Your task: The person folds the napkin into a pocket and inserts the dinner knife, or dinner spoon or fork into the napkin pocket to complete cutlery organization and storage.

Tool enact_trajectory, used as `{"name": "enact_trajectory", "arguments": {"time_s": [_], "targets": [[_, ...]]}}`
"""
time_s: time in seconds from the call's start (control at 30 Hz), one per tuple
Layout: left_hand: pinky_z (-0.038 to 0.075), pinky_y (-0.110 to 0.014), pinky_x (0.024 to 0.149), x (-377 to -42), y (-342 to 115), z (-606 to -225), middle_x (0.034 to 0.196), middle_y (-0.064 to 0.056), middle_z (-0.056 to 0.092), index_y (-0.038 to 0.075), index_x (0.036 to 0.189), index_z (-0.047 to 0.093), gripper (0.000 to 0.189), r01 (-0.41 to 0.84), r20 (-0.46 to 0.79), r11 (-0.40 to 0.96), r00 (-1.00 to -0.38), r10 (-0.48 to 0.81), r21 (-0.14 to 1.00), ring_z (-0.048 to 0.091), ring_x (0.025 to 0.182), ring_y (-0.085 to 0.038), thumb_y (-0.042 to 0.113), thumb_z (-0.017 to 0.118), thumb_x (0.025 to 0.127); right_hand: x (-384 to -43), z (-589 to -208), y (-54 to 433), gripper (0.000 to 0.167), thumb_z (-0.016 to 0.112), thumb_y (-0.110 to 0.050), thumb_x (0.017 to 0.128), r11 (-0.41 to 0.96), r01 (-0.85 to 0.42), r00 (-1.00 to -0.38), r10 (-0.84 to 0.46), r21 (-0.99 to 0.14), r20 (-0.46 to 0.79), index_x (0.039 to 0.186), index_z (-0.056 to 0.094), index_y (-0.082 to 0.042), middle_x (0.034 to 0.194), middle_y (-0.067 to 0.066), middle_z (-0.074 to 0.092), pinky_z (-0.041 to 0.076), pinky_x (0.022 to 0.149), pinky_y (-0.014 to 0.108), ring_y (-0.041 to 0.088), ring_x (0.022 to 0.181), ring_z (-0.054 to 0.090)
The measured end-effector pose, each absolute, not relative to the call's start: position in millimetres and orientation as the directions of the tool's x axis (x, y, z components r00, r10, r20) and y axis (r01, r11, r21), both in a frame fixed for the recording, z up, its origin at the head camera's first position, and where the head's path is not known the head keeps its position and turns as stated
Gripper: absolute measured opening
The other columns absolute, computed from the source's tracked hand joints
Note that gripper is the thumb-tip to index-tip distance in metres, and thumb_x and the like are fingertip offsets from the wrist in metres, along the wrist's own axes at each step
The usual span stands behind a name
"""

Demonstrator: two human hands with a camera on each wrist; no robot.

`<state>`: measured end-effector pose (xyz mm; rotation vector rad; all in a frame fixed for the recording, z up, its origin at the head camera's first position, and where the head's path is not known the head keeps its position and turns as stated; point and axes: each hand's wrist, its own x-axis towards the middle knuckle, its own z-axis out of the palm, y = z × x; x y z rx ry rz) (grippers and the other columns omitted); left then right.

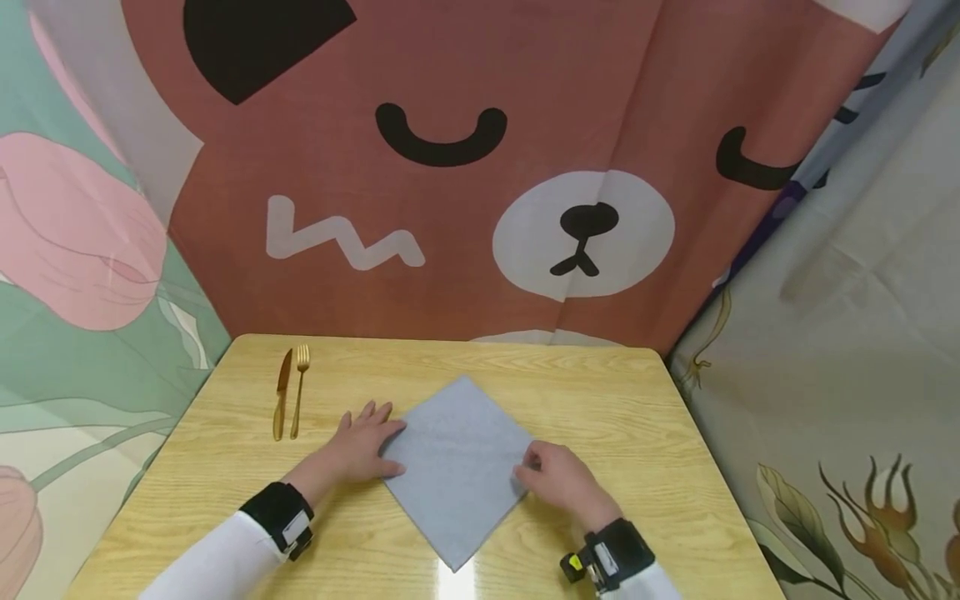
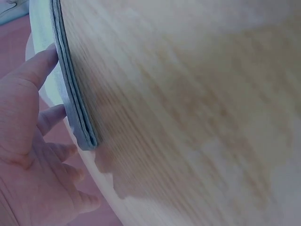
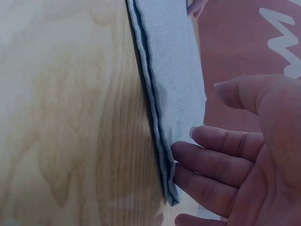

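Observation:
A grey-blue cloth napkin (image 1: 459, 467), folded into a layered square, lies turned like a diamond on the wooden table. At its left corner, my left hand (image 1: 360, 446) has thumb and index finger touching the edge, the other fingers spread over the tabletop. The napkin's stacked layers (image 2: 75, 89) show along that edge in the left wrist view. My right hand (image 1: 561, 479) is at the right corner. In the right wrist view its fingertips (image 3: 183, 153) meet the napkin's edge near the corner, the fingers slightly bent and the thumb raised apart from the cloth.
A gold knife (image 1: 282, 396) and a gold fork (image 1: 300, 392) lie side by side at the table's far left. The wooden table (image 1: 600, 392) ends at a printed bear curtain (image 1: 450, 292) behind, with patterned curtains on both sides.

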<state>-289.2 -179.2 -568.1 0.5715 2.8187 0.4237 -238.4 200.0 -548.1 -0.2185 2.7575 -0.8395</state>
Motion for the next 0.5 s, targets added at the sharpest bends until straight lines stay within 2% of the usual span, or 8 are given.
{"name": "enact_trajectory", "arguments": {"time_s": [0.5], "targets": [[0.013,-0.078,0.118,-267.5,-184.6,-571.6,0.170,-0.015,0.028,0.026,0.150,0.053,0.072,0.332,-0.145,0.874,-0.904,0.402,0.355,0.015,0.158,-0.047,0.060,0.072,0.089,-265.3,-547.6,198.9,0.022,0.069,-0.037,0.095,0.841,-0.101,-0.966,-0.211,-0.532,-0.150,0.087,0.063,-0.018,0.072,-0.003,0.060,0.045,0.055,0.031,0.016,0.063,0.054]]}}
